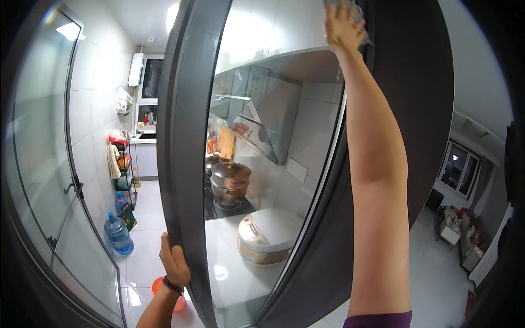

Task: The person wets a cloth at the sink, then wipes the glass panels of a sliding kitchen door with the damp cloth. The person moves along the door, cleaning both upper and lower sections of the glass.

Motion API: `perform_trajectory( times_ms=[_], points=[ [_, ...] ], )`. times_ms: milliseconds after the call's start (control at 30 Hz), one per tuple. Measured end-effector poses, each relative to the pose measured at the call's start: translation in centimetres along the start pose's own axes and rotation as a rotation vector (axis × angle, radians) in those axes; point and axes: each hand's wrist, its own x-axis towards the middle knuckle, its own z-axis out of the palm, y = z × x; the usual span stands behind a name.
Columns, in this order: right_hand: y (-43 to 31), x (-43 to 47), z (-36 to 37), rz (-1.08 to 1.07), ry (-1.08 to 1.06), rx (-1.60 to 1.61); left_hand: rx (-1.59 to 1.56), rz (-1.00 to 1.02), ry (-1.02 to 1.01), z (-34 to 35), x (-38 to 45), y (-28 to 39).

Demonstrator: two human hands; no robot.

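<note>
My right arm reaches up to the top corner of a glass panel (262,180) set in a dark frame. Spread fingers of my right hand (345,26) press a crumpled grey cloth (357,14) there, partly hidden behind the hand. Lower down, my left hand (175,262) grips the left edge of the dark frame (184,123), thumb on the near side. A beaded bracelet (172,285) circles that wrist. Through the glass I see a rice cooker (268,238) on a white counter and a lidded steamer pot (230,184) on a stove.
An orange bucket (179,304) stands on the floor beside my left wrist. Blue water bottles (119,235) and a black rack (128,176) line the kitchen wall. Far left is another glass door (45,164) with a handle. Furniture (449,233) stands in the room at right.
</note>
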Motion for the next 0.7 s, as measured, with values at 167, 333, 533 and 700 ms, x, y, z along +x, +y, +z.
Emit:
perform_trajectory(
  times_ms=[167, 333, 533, 700],
  points=[
    [5.2, -5.0, 1.3, -0.059, 0.072, -0.093, -0.091, 0.055, 0.024, 0.8, 1.1, 1.3],
    [5.7, -16.5, 0.6, -0.16, 0.199, 0.019, -0.101, -0.038, -0.058, 0.7, 0.9, 1.9],
    [3.7, -35.6, -2.8, 0.059, -0.095, 0.054, -0.049, -0.095, 0.034, 0.7, 0.6, 1.0],
    [2.7, -49.5, -4.3, 0.2, -0.217, 0.09, -0.053, -0.122, -0.047, 0.9, 0.8, 1.1]
  ],
)
